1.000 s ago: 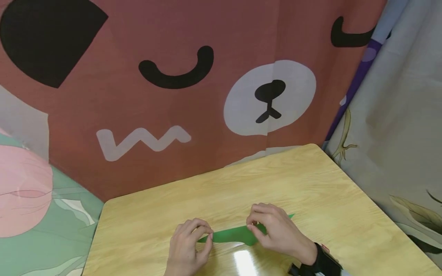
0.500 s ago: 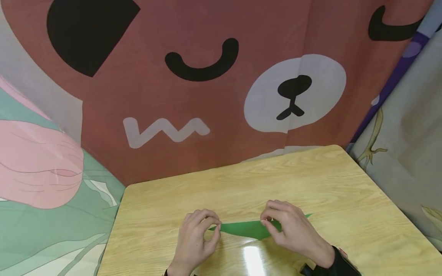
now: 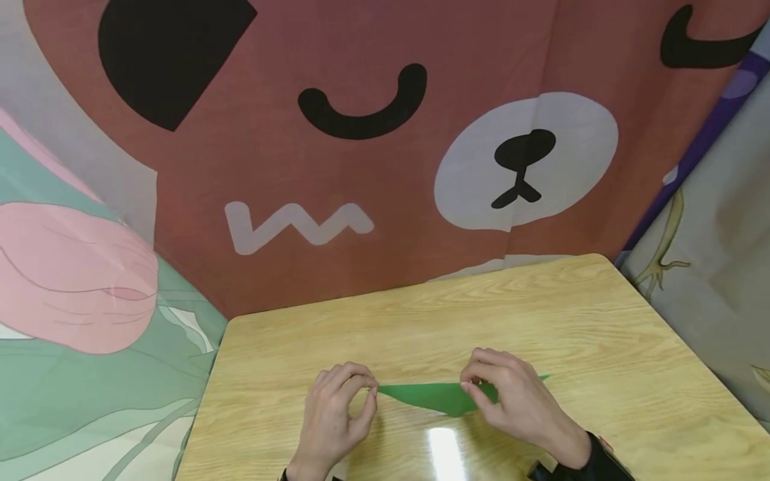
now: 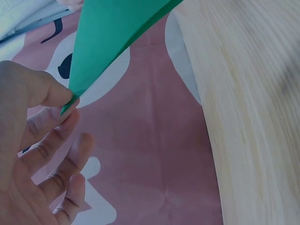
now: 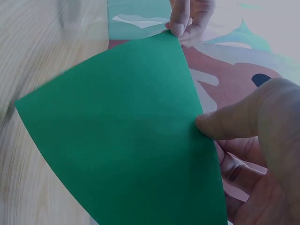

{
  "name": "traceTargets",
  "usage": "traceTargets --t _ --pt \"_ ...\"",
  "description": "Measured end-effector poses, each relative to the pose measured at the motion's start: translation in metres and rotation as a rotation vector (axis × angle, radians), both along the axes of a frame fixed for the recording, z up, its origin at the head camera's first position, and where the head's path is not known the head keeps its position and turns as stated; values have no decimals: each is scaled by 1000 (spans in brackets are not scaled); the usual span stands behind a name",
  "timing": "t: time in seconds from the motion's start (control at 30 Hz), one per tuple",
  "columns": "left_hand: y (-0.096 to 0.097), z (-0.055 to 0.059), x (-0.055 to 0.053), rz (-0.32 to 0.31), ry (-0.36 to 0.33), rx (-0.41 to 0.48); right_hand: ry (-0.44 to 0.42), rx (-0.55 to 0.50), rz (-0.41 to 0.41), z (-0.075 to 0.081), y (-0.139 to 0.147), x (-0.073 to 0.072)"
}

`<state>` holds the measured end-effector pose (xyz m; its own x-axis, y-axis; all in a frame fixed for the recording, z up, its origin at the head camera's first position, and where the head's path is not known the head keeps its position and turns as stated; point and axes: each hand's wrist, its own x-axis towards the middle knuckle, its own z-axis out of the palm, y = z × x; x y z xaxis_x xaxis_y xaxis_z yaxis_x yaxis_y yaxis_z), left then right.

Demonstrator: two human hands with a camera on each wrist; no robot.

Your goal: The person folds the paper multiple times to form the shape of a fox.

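A green sheet of paper [image 3: 430, 395], folded into a triangle, is held between both hands over the table. My left hand [image 3: 337, 411] pinches its pointed left corner between thumb and forefinger; the left wrist view shows the paper [image 4: 105, 42] tapering into that grip. Along the upper edge, my right hand [image 3: 511, 394] pinches the paper between thumb and fingers, right of its middle. The right wrist view shows the broad face of the paper [image 5: 126, 126], with the right thumb [image 5: 220, 123] on its edge. The far right tip pokes out behind the right hand.
A light wood table [image 3: 289, 347] lies beneath the hands, with a bright reflection near its front. Behind it hangs a reddish-brown cloth [image 3: 271, 174] printed with a bear face. A pale patterned curtain [image 3: 710, 234] borders the right side, and a green-and-pink cloth [image 3: 90, 374] the left.
The head view has swung left, so everything sits farther right. The paper's upper edge looks straighter and more level, its left corner raised a little. Both hands keep their pinch.
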<state>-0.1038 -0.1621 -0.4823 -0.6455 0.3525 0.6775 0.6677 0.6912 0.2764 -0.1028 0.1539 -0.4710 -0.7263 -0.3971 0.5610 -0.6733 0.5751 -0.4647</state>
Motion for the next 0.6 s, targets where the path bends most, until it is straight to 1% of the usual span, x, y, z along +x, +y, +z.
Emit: traceTargets --t 0.3,0.47,0.53,0.6 --pt "-9 -1 -1 24 -11 -6 -10 -17 0 -2 4 1" --pt "-17 2 -2 65 -7 11 7 5 -19 -1 6 0" --pt "-17 5 -2 79 -1 18 15 6 -26 0 6 -1" --pt "-11 8 -1 79 14 20 16 6 -24 1 6 -2"
